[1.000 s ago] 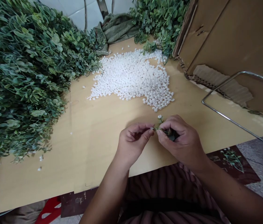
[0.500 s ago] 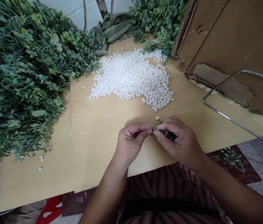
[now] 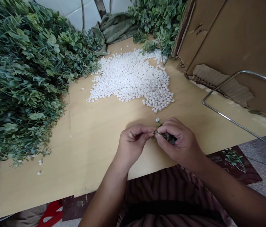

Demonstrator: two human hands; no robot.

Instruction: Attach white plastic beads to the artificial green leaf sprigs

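My right hand [image 3: 178, 137] is closed around an artificial leaf sprig [image 3: 170, 138], with dark green leaves showing between thumb and fingers. One small white bead-like bud [image 3: 157, 120] sits on a stem tip that sticks up above that hand. My left hand [image 3: 135, 138] pinches at the sprig's stem end, its thumb and index fingertips meeting the right fingertips; whatever tiny piece lies in that pinch is hidden. Beyond both hands a wide heap of small white buds [image 3: 130, 75] is spread over the tan tabletop [image 3: 95, 135].
Piles of artificial greenery stand at the left [image 3: 24, 78] and at the back [image 3: 158, 19]. A cardboard box [image 3: 241, 41] and a bent metal wire frame [image 3: 232, 116] are on the right. A dark green cloth [image 3: 118, 28] lies at the back. Loose sprigs [image 3: 234, 159] rest below the table's right edge.
The view has shifted slightly. Both hands keep nearly the same place and grip, with fingertips moving a little at the stem.
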